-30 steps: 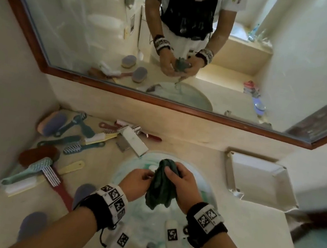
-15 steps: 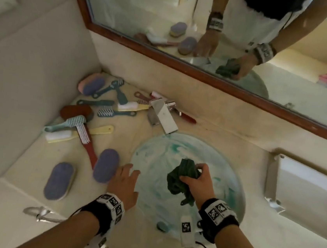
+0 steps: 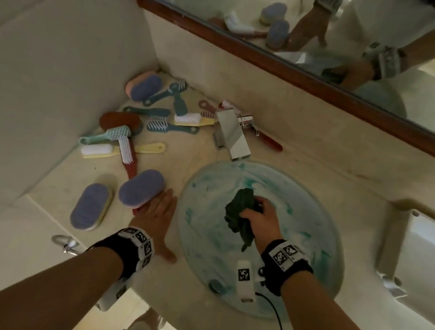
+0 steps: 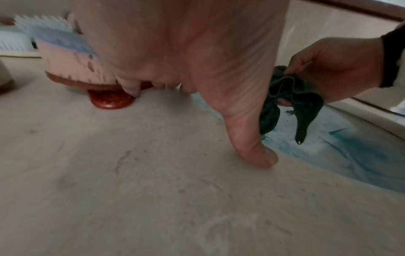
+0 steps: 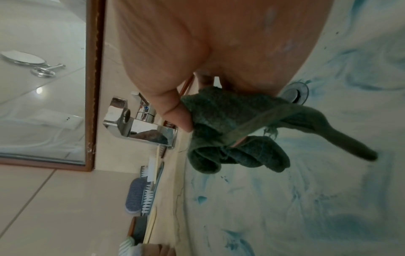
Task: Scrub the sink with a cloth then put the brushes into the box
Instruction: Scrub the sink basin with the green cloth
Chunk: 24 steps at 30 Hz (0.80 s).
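Lowered since 1 second ago, my right hand (image 3: 260, 220) bunches the cloth (image 3: 240, 213) over the sink (image 3: 309, 256); left hand (image 3: 157, 213) flat, fingers straight, on the counter (image 3: 193, 322).

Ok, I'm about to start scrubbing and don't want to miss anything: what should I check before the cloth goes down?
1. Cloth gripped by right hand: ok.
2. Cloth touching the sink: not ok, it hangs above the basin.
3. Left hand braced flat on the counter: ok.
4. Blue cleaner smears spread in the basin: ok.
5. Brushes clear of the basin: ok.
6. Drain open or plugged: cannot tell.
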Each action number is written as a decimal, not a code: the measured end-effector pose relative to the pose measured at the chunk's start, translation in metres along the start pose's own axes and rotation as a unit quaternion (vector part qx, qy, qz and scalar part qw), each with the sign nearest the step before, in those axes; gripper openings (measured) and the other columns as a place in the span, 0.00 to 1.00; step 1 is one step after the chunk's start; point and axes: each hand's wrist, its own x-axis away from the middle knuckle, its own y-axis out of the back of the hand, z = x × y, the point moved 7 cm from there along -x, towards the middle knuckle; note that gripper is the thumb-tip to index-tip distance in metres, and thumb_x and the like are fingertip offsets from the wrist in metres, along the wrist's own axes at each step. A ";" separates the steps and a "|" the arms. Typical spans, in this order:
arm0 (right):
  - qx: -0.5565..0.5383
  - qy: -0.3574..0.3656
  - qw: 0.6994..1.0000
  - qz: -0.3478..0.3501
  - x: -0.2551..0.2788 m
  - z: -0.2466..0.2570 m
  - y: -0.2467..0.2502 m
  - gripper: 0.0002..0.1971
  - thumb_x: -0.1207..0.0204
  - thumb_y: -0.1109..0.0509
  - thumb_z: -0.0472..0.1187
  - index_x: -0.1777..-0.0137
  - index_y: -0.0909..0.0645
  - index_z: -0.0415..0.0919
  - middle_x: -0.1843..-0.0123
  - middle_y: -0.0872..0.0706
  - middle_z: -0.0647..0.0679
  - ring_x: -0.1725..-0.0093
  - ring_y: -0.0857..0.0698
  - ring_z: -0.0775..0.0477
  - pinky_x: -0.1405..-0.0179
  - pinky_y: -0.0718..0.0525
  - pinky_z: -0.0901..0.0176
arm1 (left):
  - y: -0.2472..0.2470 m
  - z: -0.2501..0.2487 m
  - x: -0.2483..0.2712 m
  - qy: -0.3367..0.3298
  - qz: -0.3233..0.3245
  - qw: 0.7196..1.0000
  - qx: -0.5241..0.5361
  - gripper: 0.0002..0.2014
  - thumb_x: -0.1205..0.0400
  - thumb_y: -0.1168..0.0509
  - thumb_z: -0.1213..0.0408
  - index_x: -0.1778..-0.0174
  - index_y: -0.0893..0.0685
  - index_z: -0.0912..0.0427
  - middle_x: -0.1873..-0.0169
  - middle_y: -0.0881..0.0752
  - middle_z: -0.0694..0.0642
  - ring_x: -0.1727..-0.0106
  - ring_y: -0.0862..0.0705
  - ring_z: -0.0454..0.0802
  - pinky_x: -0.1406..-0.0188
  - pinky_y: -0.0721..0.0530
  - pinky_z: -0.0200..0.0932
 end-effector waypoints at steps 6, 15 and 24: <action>0.050 0.059 0.996 -0.034 -0.020 0.015 0.001 0.27 0.26 0.24 0.32 0.28 0.25 0.42 0.32 0.21 0.47 0.35 0.21 0.46 0.32 0.24 0.55 | -0.007 -0.001 -0.003 0.002 0.023 1.000 -0.018 0.78 0.46 0.27 0.24 0.20 0.75 0.59 0.26 0.81 0.56 0.19 0.73 0.61 0.19 0.60 0.66; -0.102 0.035 0.984 -0.139 -0.070 0.019 -0.015 0.29 0.25 0.25 0.35 0.24 0.28 0.45 0.30 0.19 0.45 0.35 0.18 0.44 0.28 0.21 0.45 | -0.006 0.006 -0.007 0.019 0.035 0.999 0.000 0.77 0.46 0.26 0.26 0.23 0.80 0.51 0.27 0.84 0.56 0.21 0.77 0.57 0.19 0.60 0.67; -0.087 0.056 0.981 -0.166 -0.087 0.015 -0.049 0.26 0.23 0.28 0.35 0.24 0.24 0.42 0.29 0.17 0.43 0.30 0.19 0.43 0.26 0.24 0.48 | -0.008 0.007 -0.008 0.024 0.051 0.998 0.018 0.75 0.44 0.24 0.29 0.28 0.82 0.46 0.29 0.84 0.50 0.19 0.74 0.55 0.19 0.52 0.68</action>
